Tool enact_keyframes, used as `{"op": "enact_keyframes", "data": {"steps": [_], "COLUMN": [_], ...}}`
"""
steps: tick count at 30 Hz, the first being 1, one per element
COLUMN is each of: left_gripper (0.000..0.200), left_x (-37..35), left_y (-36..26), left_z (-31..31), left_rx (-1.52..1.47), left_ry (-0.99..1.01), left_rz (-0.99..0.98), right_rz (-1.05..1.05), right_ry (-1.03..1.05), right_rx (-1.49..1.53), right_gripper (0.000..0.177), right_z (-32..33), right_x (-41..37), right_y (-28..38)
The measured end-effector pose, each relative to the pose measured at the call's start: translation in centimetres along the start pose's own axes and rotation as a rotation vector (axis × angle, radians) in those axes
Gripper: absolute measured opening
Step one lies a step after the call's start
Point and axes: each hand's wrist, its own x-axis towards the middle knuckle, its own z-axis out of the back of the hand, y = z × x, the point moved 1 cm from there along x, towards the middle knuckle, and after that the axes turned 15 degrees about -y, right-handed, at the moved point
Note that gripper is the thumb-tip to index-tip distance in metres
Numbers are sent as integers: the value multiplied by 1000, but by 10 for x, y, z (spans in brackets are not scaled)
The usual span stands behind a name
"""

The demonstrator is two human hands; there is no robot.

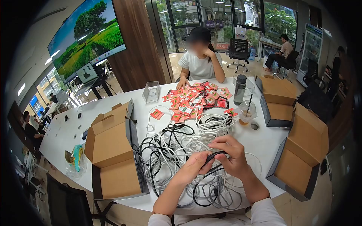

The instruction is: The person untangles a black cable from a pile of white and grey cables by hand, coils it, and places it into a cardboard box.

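Both of my hands are closed on a black cable (pixel 215 156), held above the near part of the table. My left hand (pixel 194 165) grips it with the thumb on top. My right hand (pixel 232 154) pinches it from the other side, fingers curled over. Beneath them spreads a tangled heap of black and white cables (pixel 169 147), with grey ones nearest my body. A coiled bundle of white cable (pixel 215 124) lies just beyond my hands. Farther back is a pile of small red packets (pixel 192 100).
Open cardboard boxes stand left (pixel 109 147) and right (pixel 298 162), with another box (pixel 277 96) behind. A clear tray (pixel 151 92), a dark bottle (pixel 240 90) and a drink cup (pixel 247 113) are on the white table (pixel 151 124). A person (pixel 200 62) sits opposite, one hand at the packets.
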Motion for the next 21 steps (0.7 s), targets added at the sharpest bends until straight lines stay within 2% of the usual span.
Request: {"op": "enact_keyframes", "data": {"steps": [2, 5, 8, 11, 12, 15, 16, 21], "left_gripper": [57, 50, 38, 29, 29, 30, 34, 37], "left_x": [-1, -3, -11, -7, -8, -8, -8, -10], "left_y": [-2, -2, -16, -10, -13, -8, -6, -10], "left_z": [0, 3, -4, 4, 1, 2, 4, 14], "left_rx": [-40, -102, -203, -236, -216, -247, -319, -565], "left_ry": [55, 96, 120, 159, 118, -12, -35, -74], "left_rz": [32, 103, 296, 333, 312, 235, 210, 1], "right_rz": [-196, -323, -301, -331, -344, -552, -676, -876], "right_ry": [123, 256, 277, 316, 280, 231, 219, 206], "right_rx": [171, 215, 178, 172, 198, 344, 393, 571], "right_gripper": [34, 40, 40, 39, 38, 35, 31, 26], "right_z": [-3, 0, -1, 1, 0, -2, -3, -15], "right_x": [-7, -8, -8, -11, -13, -16, -13, -18], "right_y": [-5, -6, -7, -11, -12, -11, -8, -20]}}
